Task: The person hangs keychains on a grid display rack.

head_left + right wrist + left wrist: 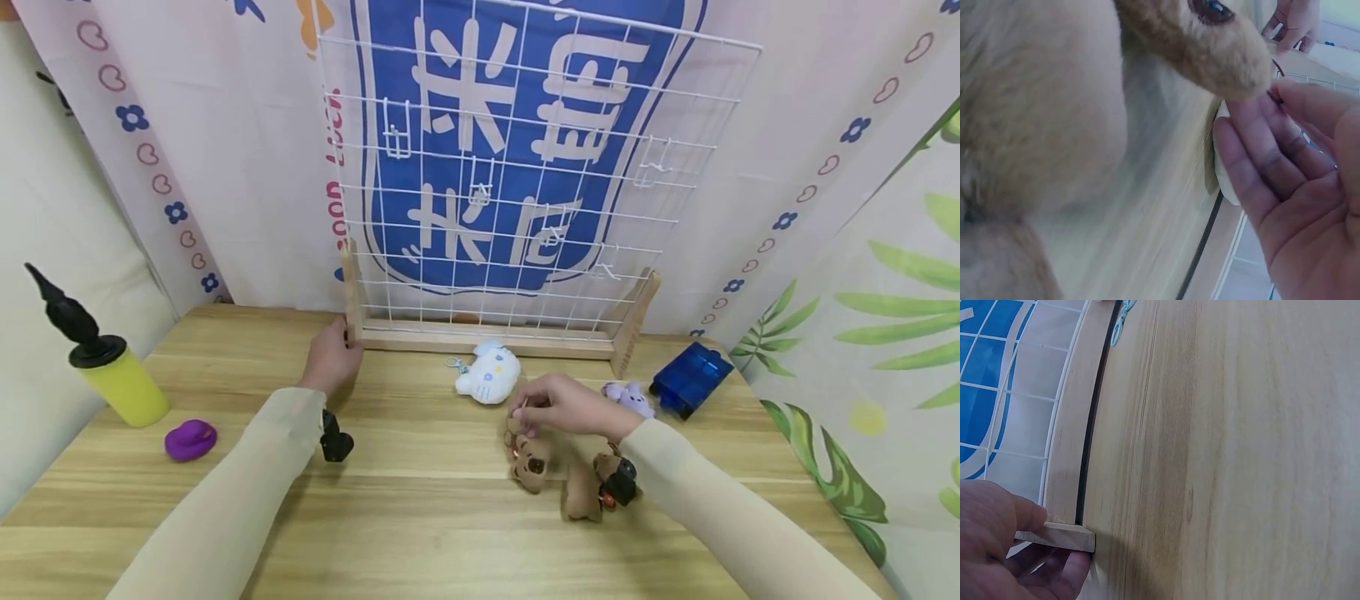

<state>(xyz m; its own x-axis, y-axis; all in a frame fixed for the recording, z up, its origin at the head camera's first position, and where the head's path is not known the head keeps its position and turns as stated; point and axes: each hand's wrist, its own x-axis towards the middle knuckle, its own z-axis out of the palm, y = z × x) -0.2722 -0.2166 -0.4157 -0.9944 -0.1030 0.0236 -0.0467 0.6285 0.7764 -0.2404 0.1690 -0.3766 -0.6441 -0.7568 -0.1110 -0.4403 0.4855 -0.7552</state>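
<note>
The left hand (333, 357) grips the wooden foot (1063, 537) at the left end of a white wire grid rack (487, 340); its thumb lies on one side, its fingers on the other. With thumb and fingertips the right hand (551, 404) pinches a thin dark ring or cord at the top of a brown plush bear (531, 465). In the right wrist view the bear's fuzzy head (1235, 59) hangs beside the right hand (1297, 162). Right of it a second brown plush (582, 492) lies on the table, partly hidden by the wrist camera.
A white plush cat head (491, 375) lies before the rack. Beyond the right wrist are a lilac plush (633, 398) and a blue box (690, 379). At the left stand a yellow pump (127, 387) and a purple item (191, 439). White hooks (480, 194) hang on the grid.
</note>
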